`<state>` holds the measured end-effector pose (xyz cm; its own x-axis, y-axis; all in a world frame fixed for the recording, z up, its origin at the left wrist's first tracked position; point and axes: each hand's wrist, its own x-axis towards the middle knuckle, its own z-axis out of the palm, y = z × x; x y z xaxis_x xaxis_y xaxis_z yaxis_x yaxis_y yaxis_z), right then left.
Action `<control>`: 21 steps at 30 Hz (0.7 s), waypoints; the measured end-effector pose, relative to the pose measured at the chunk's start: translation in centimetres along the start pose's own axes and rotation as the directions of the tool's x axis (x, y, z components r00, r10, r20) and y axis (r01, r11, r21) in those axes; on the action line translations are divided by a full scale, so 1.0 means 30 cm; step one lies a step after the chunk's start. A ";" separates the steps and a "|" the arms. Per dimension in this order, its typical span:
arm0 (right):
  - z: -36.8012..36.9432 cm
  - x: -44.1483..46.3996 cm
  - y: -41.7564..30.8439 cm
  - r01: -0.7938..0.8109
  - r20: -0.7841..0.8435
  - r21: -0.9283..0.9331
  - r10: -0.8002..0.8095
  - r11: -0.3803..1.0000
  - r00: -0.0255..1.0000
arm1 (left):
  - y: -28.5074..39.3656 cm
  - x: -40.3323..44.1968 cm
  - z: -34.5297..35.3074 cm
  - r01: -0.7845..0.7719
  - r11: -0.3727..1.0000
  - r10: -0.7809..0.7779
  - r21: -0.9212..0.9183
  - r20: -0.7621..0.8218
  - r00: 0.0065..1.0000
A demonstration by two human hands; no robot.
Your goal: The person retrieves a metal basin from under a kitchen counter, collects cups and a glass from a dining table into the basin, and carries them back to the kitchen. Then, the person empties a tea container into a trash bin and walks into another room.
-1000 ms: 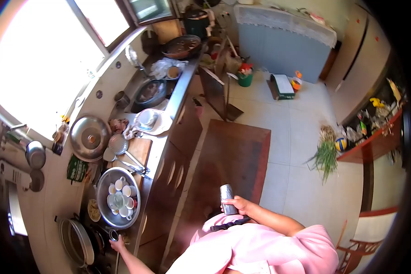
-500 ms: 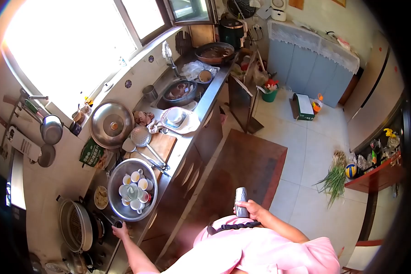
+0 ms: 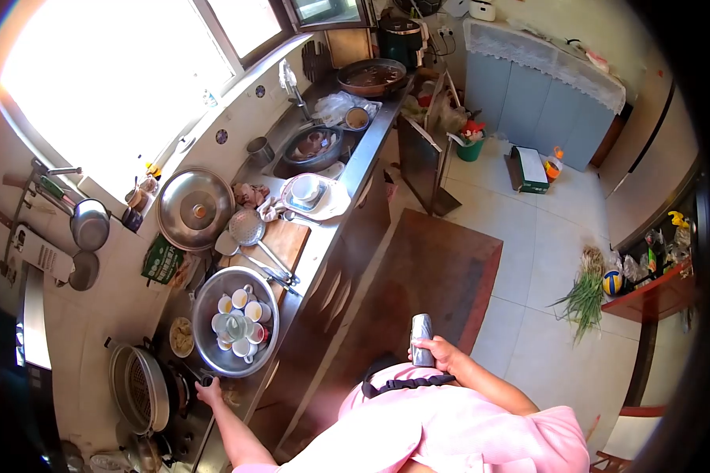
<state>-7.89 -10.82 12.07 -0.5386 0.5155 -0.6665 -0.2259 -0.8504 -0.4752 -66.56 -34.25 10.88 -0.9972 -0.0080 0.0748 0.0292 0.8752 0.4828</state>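
My right hand (image 3: 439,352) is wrapped round a silvery grey cylinder (image 3: 421,339), held upright in front of my waist. Low at the counter's front edge, my left hand (image 3: 208,389) is closed on a small dark object (image 3: 206,378) that I cannot make out. Just above that hand stands a large steel basin (image 3: 207,331) holding several white cups (image 3: 253,310) and a clear glass vessel (image 3: 233,325). A bowl of pale food (image 3: 182,337) sits left of the basin.
Beyond the basin are a cutting board (image 3: 286,241) with a skimmer (image 3: 247,227), a round steel lid (image 3: 196,209), and stacked dishes (image 3: 308,194). A steamer pot (image 3: 140,388) stands at the lower left. A cabinet door (image 3: 420,165) hangs open over the floor near a brown mat (image 3: 418,276).
The view has swung, shifting the counter and room rightward in the frame. Both hands keep their grips, the right on the cylinder and the left by the basin.
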 end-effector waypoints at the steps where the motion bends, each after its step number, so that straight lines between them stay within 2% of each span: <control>1: 0.012 -0.010 -0.011 -0.001 -0.001 -0.002 0.001 1.000 1.000 | 0.004 0.002 -0.007 0.010 1.000 -0.010 0.017 0.000 1.000; 6: -0.009 0.005 -0.004 -0.022 0.012 0.012 0.022 1.000 1.000 | 0.055 -0.040 -0.081 -0.022 1.000 0.022 -0.003 -0.003 1.000; 8: -0.013 0.006 0.000 -0.023 0.016 0.016 0.023 1.000 1.000 | 0.067 -0.052 -0.109 -0.122 0.992 0.123 0.020 -0.059 0.991; 12: -0.019 0.009 0.001 -0.033 0.032 0.005 0.032 0.999 0.999 | 0.061 -0.033 -0.143 -0.133 0.990 0.127 -0.049 -0.123 0.984; 16: -0.023 -0.010 -0.005 -0.043 0.066 -0.003 0.043 0.999 0.997 | 0.108 -0.048 -0.229 -0.199 0.980 0.197 0.001 -0.147 0.969; 18: -0.026 -0.026 -0.007 -0.048 0.085 -0.013 0.049 0.999 0.995 | 0.129 -0.049 -0.263 -0.180 0.982 0.186 0.049 -0.181 0.966; 20: -0.039 -0.044 -0.014 -0.051 0.123 -0.007 0.051 0.999 0.991 | 0.136 -0.040 -0.294 -0.324 0.946 0.321 0.028 -0.242 0.916; 21: -0.052 -0.049 -0.013 -0.050 0.130 -0.013 0.051 0.999 0.990 | 0.129 -0.007 -0.300 -0.344 0.938 0.344 0.047 -0.252 0.904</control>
<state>-5.75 -11.08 12.34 -0.6508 0.4529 -0.6094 -0.1879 -0.8737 -0.4487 -65.62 -35.22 20.58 -0.8743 0.1719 0.4539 0.3667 0.8465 0.3859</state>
